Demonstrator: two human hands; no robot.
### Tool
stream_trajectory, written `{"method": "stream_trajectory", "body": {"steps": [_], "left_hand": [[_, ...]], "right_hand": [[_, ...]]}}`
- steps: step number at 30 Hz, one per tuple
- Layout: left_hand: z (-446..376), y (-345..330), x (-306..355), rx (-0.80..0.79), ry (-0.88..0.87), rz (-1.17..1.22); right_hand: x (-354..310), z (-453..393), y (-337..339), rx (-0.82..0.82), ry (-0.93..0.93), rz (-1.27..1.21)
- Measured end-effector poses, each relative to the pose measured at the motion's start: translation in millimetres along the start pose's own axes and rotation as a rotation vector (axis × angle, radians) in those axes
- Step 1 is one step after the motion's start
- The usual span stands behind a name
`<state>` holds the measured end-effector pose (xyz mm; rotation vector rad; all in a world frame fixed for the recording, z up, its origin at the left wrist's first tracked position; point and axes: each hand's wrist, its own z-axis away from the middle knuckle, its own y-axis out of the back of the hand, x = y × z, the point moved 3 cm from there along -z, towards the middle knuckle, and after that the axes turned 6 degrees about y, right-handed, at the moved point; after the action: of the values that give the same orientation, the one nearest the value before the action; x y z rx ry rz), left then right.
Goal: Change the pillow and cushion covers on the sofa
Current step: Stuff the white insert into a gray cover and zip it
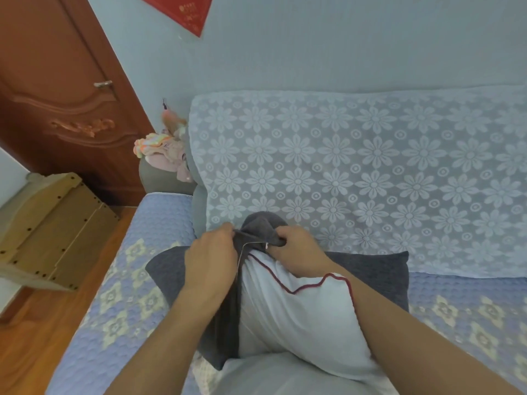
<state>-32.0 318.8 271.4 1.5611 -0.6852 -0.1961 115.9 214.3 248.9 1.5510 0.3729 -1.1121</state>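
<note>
A white pillow (299, 315) with dark red piping stands on end against my body, partly inside a dark grey cover (225, 315). The cover's top corner (262, 223) bunches above the pillow. My left hand (212, 258) grips the cover's edge at the left of its opening. My right hand (296, 243) pinches the grey fabric by a small metal zip pull. A second dark grey cushion (382, 275) lies flat behind on the sofa seat (119, 295).
The sofa back carries a pale blue lace throw with flowers (370, 172). Pink and pastel cloth is heaped on the left armrest (162, 149). A wooden stool (48, 226) stands on the wood floor to the left, before a brown door (57, 89).
</note>
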Motion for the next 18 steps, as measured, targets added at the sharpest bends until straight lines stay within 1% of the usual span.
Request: {"method": "stream_trajectory", "body": {"steps": [1, 2, 4, 5, 6, 7, 8, 10, 11, 12, 13, 15, 16, 17, 18], "left_hand": [[-4.4, -1.9, 0.1, -0.069, 0.050, 0.142], [-6.8, -3.4, 1.3, -0.179, 0.184, 0.389], [-6.2, -2.6, 7.4, -0.385, 0.496, 1.014], [-2.3, -0.7, 10.1, -0.488, 0.619, 1.240], [-0.2, 0.3, 11.1, -0.576, 0.677, 1.350], [1.0, 2.8, 11.2, -0.650, 0.676, 1.354], [0.1, 2.9, 9.0, -0.714, 0.628, 1.293], [-2.5, 3.8, 3.4, -0.801, 0.464, 1.087], [-3.9, 4.8, 0.9, -0.807, 0.366, 0.964], [-5.8, 2.6, -2.6, -0.781, 0.274, 0.822], [-6.9, 1.4, -4.6, -0.705, 0.207, 0.688], [-11.4, 0.2, -6.3, -0.484, 0.113, 0.524], [-11.5, 0.1, -5.0, -0.417, 0.076, 0.486], [-11.8, 0.0, -4.3, -0.413, 0.078, 0.504], [-12.7, -1.3, -5.5, -0.467, 0.157, 0.620]], "right_hand": [[-2.9, -3.8, 0.0, -0.035, 0.000, 0.006], [-5.4, -8.1, 2.4, -0.060, -0.009, -0.016], [-10.2, -16.7, 11.9, -0.067, -0.016, -0.079], [-12.7, -19.6, 16.3, -0.078, -0.008, -0.084], [-14.4, -21.7, 17.9, -0.097, 0.005, -0.070], [-15.6, -23.1, 17.0, -0.106, 0.018, -0.053], [-16.3, -23.2, 14.6, -0.096, 0.018, -0.043], [-15.0, -21.8, 7.3, -0.041, 0.007, -0.064], [-12.9, -21.4, 4.2, -0.016, -0.001, -0.091], [-11.5, -21.0, 1.8, -0.007, -0.015, -0.124], [-10.5, -20.4, 0.5, -0.023, -0.036, -0.160], [-9.4, -21.0, -0.5, -0.136, -0.078, -0.174], [-8.1, -20.9, 0.4, -0.214, -0.097, -0.143], [-7.0, -19.4, 3.6, -0.289, -0.117, -0.127], [-5.3, -16.8, 7.3, -0.357, -0.135, -0.155]]}}
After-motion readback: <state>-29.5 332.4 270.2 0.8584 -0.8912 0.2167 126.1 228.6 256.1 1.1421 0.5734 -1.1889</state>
